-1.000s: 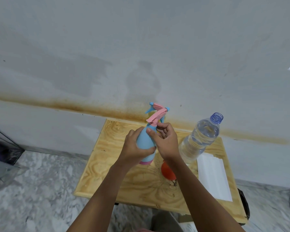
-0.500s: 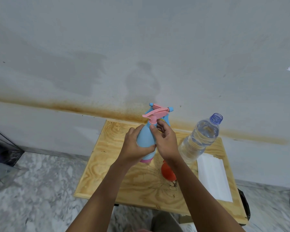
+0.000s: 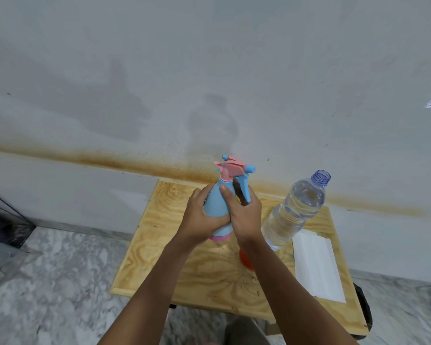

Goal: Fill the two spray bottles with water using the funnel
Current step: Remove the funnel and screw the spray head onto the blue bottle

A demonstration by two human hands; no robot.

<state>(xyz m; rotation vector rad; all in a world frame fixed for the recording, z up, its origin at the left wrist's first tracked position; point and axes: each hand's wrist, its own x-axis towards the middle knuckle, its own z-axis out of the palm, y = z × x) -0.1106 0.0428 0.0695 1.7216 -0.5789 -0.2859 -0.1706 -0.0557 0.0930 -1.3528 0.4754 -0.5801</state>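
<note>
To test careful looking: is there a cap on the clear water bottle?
No, the water bottle has an open threaded neck with no cap on it.

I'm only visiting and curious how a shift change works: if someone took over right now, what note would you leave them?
Left hand grips the blue spray bottle round its body. Right hand grips its shoulder, just below the pink spray head, which is on.
The open water bottle, nearly full, stands to the right on the wooden table. The orange funnel lies half hidden under the right forearm.
Done: water bottle uncapped.
Left: remove the spray head, seat the funnel, pour. Then fill the second spray bottle, which I cannot make out clearly.
</note>
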